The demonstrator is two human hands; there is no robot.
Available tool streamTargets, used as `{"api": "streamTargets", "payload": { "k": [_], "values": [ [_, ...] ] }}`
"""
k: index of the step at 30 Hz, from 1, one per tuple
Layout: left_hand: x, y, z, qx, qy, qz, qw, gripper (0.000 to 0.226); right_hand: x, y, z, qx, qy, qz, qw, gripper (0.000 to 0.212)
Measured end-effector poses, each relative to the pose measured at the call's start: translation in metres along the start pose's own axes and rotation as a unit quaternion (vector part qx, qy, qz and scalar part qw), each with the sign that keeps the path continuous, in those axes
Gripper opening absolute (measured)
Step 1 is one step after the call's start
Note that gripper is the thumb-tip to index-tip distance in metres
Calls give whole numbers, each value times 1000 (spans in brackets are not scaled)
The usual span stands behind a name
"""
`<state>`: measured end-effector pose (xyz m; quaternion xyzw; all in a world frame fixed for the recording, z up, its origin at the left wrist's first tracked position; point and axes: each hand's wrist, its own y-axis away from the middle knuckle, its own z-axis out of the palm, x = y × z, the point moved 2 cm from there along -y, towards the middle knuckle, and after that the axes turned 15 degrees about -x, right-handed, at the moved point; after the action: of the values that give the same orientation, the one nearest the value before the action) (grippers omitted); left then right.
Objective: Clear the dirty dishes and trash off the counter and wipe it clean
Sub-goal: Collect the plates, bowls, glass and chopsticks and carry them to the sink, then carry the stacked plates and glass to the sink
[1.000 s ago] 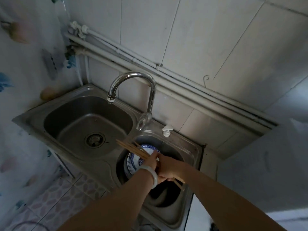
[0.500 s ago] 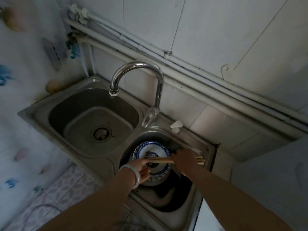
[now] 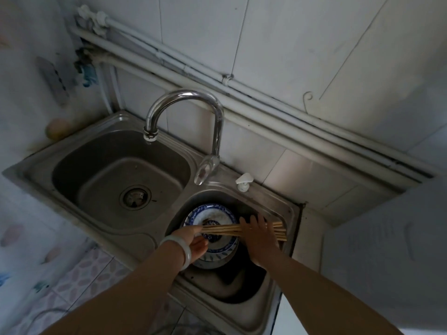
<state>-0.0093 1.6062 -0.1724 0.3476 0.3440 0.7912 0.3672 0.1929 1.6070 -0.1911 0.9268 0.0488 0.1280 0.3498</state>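
A stack of blue-and-white plates point(image 3: 219, 215) sits in the right basin of the steel sink point(image 3: 287, 213). A bundle of wooden chopsticks point(image 3: 225, 229) lies level across the plates. My left hand point(image 3: 193, 240), with a pale bangle on the wrist, holds the bundle's left end. My right hand point(image 3: 258, 235) lies over the right part of the bundle with its fingers spread; the chopstick ends stick out past it toward the basin's right rim.
The left basin point(image 3: 96, 172) holds only its drain point(image 3: 135, 197). A curved chrome tap point(image 3: 183, 102) arches over the divider, with a white soap-pump head point(image 3: 244, 181) behind the right basin. Pipes run along the tiled wall. Patterned floor tiles show at lower left.
The chopsticks have swung from a slant to lying level across the plates, and both hands have moved apart along the bundle. The view has shifted closer to the sink.
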Motion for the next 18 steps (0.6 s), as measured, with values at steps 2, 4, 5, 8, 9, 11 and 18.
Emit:
{"api": "streamTargets", "payload": {
  "k": [2, 4, 5, 8, 9, 11, 18],
  "values": [
    [0, 6, 6, -11, 6, 0, 1000, 21, -3, 10, -6, 6, -51, 12, 999, 86],
    [-1, 15, 12, -24, 6, 1, 1000, 19, -7, 25, -16, 16, -115, 28, 993, 84],
    [-2, 19, 16, -32, 4, 2, 999, 18, -9, 32, -21, 31, -143, 35, 989, 83],
    [-7, 32, 25, -58, -12, 9, 998, 14, -14, 57, -29, 68, -234, 64, 968, 80],
    [-9, 37, 27, -69, -22, 12, 997, 13, -15, 65, -29, 77, -268, 73, 958, 79],
    [-14, 44, 31, -92, -48, 15, 994, 13, -15, 85, -28, 94, -332, 84, 935, 78],
    [-43, 69, 46, -154, -180, 6, 972, 12, -16, 172, -6, 126, -516, 95, 842, 63]
  ]
}}
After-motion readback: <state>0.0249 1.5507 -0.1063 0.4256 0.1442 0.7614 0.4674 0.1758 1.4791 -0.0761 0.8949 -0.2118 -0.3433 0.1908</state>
